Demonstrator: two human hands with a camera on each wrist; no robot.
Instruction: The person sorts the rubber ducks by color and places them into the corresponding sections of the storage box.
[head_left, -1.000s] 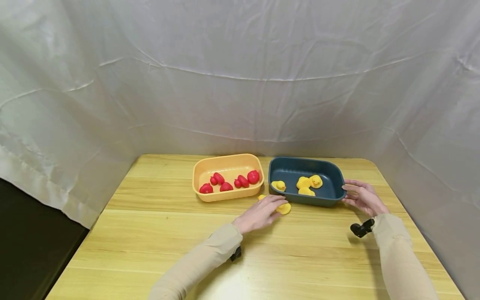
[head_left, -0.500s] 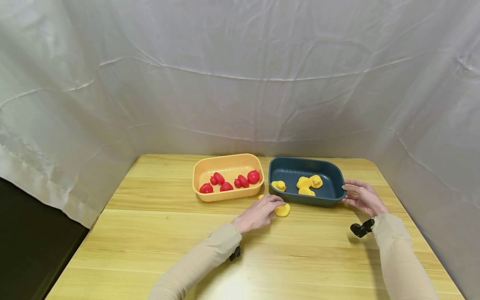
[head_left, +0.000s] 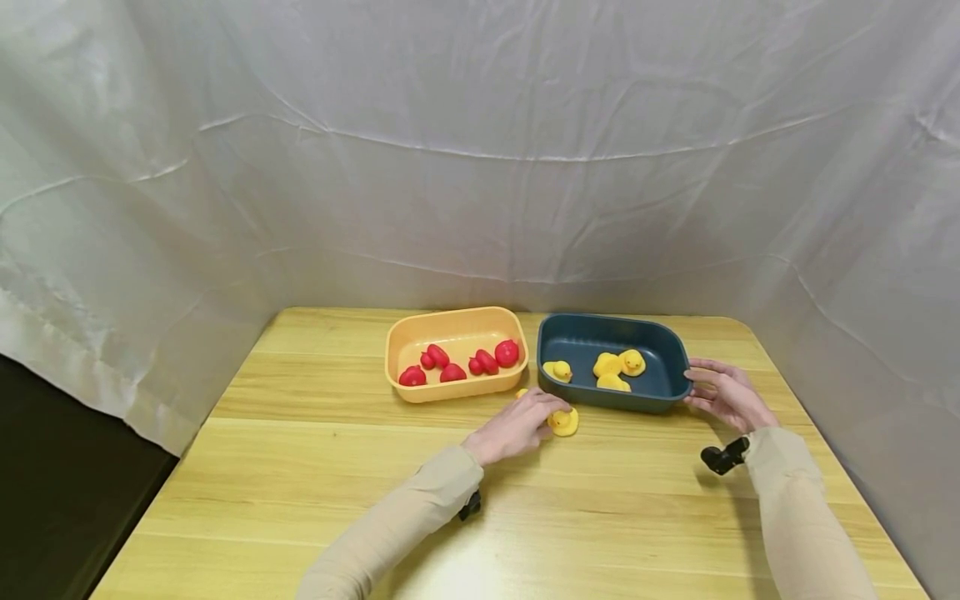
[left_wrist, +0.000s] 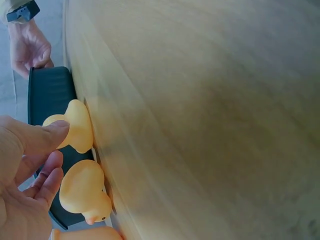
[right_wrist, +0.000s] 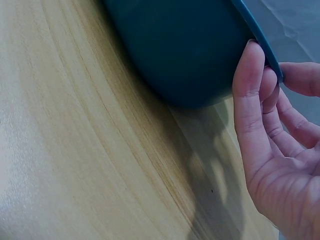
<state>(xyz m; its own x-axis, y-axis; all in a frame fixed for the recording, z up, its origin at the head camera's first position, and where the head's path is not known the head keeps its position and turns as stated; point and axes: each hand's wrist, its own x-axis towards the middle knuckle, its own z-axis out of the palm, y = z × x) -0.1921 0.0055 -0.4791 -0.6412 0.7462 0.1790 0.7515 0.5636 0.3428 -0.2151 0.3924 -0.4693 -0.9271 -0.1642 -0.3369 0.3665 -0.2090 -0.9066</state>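
My left hand [head_left: 516,427] reaches over two yellow rubber ducks on the table. Its thumb and fingers pinch the nearer rubber duck [head_left: 564,422] by the head; the left wrist view shows the thumb [left_wrist: 54,134] across it, the fingertip behind partly hidden. The other rubber duck [left_wrist: 81,187] lies beside the fingers and is mostly covered by the hand in the head view. At the right end of the dark blue tray [head_left: 645,402], my right hand [head_left: 726,400] grips the rim, thumb and fingers on opposite sides. Several yellow ducks [head_left: 608,364] lie inside that tray.
Left of the blue tray stands an orange-yellow tray [head_left: 408,398] holding several red ducks [head_left: 452,372]. Both trays sit near the back of the wooden table [head_left: 300,467]. A pale curtain [head_left: 480,208] hangs behind and at both sides.
The nearer duck has shifted slightly left and toward me and turned a little, with my left hand moving along. My right hand and the blue tray stay put.
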